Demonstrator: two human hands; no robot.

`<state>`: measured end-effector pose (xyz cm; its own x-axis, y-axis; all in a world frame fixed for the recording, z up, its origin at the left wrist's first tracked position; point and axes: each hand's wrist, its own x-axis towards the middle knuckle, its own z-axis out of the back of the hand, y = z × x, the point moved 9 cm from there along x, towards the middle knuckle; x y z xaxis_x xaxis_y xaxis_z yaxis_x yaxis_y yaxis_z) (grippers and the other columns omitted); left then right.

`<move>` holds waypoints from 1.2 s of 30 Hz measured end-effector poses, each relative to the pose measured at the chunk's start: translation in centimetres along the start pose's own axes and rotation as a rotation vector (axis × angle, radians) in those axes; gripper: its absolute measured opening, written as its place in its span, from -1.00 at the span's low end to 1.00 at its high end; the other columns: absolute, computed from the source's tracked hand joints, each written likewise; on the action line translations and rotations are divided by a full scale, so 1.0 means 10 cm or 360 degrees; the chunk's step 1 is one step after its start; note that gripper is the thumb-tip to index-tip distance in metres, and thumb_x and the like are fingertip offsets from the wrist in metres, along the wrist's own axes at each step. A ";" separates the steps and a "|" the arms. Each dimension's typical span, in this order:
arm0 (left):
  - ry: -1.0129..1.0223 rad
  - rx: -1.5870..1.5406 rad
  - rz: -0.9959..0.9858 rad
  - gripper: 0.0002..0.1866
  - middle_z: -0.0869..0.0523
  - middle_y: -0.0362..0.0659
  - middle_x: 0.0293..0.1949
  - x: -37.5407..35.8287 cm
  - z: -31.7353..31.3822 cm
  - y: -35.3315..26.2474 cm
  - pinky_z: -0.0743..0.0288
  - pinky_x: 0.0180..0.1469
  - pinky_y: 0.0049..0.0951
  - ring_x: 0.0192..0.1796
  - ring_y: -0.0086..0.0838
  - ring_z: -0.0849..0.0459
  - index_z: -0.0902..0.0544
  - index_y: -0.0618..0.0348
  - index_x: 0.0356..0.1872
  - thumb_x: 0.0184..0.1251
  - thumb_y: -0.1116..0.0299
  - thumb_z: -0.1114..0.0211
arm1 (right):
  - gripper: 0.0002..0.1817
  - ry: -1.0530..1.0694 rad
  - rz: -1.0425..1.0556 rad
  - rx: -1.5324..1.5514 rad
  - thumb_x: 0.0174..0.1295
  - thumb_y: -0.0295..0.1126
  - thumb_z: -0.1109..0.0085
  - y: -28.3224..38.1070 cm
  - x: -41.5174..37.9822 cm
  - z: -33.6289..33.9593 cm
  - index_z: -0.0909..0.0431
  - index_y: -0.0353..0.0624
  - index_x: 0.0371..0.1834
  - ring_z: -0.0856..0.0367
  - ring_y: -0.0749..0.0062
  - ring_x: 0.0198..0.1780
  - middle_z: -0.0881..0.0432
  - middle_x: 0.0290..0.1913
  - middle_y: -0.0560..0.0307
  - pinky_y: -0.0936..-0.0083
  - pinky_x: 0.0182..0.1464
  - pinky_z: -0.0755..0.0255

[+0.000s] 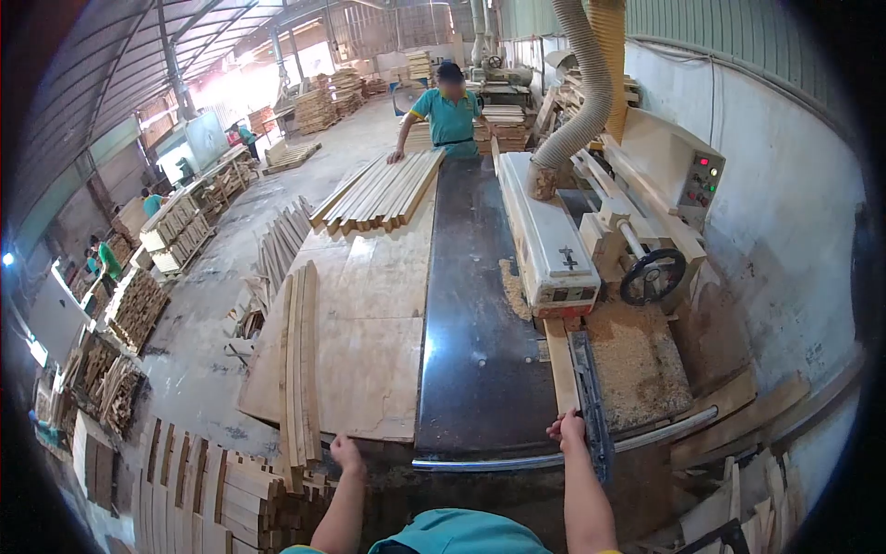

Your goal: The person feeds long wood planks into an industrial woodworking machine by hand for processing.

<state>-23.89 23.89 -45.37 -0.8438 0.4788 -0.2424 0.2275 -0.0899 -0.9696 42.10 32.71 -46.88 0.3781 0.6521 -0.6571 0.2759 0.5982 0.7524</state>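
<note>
A narrow wooden board [560, 362] sticks out of the near end of the saw machine [552, 245], beside a dark metal guide rail [591, 392]. Its near end meets my right hand [567, 430], whose fingers are curled closed around it. My left hand [346, 455] is loosely closed with nothing visible in it. It hovers by the table's near edge, just right of a few long wooden strips [300, 360] that lie lengthwise on the plywood tabletop [369, 360] and overhang its edge.
Across the table a co-worker [452, 120] stands with one hand on a row of wooden strips [380, 194]. Sawdust [637, 355] covers the machine's right side, near a black handwheel [652, 277]. Stacked lumber [208, 489] stands at the lower left. A metal bar [517, 464] runs along the front edge.
</note>
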 end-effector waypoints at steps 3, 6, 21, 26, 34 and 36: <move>-0.0182 -0.0470 0.0799 -0.43 -0.48 -0.26 -0.45 0.02 0.68 0.24 -0.41 -0.39 -0.39 -0.45 -0.51 -0.47 -0.50 0.12 -0.24 0.43 -0.29 -0.24 | -0.35 -0.0040 -0.0027 0.0189 0.58 0.21 0.24 0.08 -0.02 -0.09 -0.55 -0.20 -0.20 -0.71 0.25 -0.55 -0.63 -0.56 0.12 0.39 -0.53 -0.59; -0.0221 -0.0758 0.0875 -0.40 -0.49 -0.24 -0.46 0.06 0.92 0.06 -0.42 -0.38 -0.39 -0.47 -0.46 -0.48 -0.53 0.12 -0.18 0.41 -0.32 -0.23 | -0.36 0.0241 0.0158 0.0001 0.59 0.19 0.23 0.15 -0.34 -0.29 -0.55 -0.22 -0.18 -0.73 0.25 -0.53 -0.66 -0.53 0.10 0.40 -0.51 -0.60; 0.0695 -0.1222 0.1091 -0.79 -0.72 -0.06 -0.23 -0.27 0.23 0.50 -0.71 -0.05 -0.23 -0.19 -0.22 -0.71 -0.66 0.20 -0.14 0.52 0.25 -0.27 | -0.41 0.0448 0.0069 -0.0127 0.63 0.09 0.23 -0.91 -1.28 -0.06 -0.57 -0.26 -0.11 -0.75 0.27 -0.47 -0.72 -0.43 0.03 0.39 -0.46 -0.62; 0.0930 -0.0363 0.0672 -0.42 -0.68 -0.03 0.08 -1.10 -0.23 0.01 -0.72 0.00 -0.19 -0.01 -0.22 -0.76 -0.32 0.08 0.46 0.47 0.50 -0.27 | -0.45 0.0610 0.0175 -0.0275 0.64 0.02 0.19 -0.87 -1.49 -0.30 -0.56 -0.30 -0.09 -0.76 0.29 -0.43 -0.72 -0.37 0.00 0.45 -0.41 -0.63; 0.1489 0.0134 0.0288 -0.08 -0.71 -0.21 -0.14 -2.15 -0.68 -0.23 -0.57 -0.24 -0.56 -0.19 -0.57 -0.69 0.03 -0.07 0.69 0.46 0.36 -0.38 | -0.59 0.1075 0.0345 -0.0510 0.63 -0.11 0.06 -0.74 -1.94 -0.99 -0.58 -0.29 -0.01 -0.76 0.37 -0.32 -0.75 -0.27 0.04 0.41 -0.27 -0.63; 0.1534 0.0185 0.0260 -0.02 -0.69 -0.23 -0.17 -2.11 -0.64 0.13 -0.58 -0.20 -0.56 -0.22 -0.58 -0.68 0.08 -0.07 0.70 0.44 0.34 -0.40 | -0.65 0.1164 0.0349 -0.0579 0.58 -0.15 -0.07 -0.78 -2.02 -1.10 -0.57 -0.26 0.06 -0.78 0.35 -0.24 -0.76 -0.19 0.02 0.41 -0.19 -0.65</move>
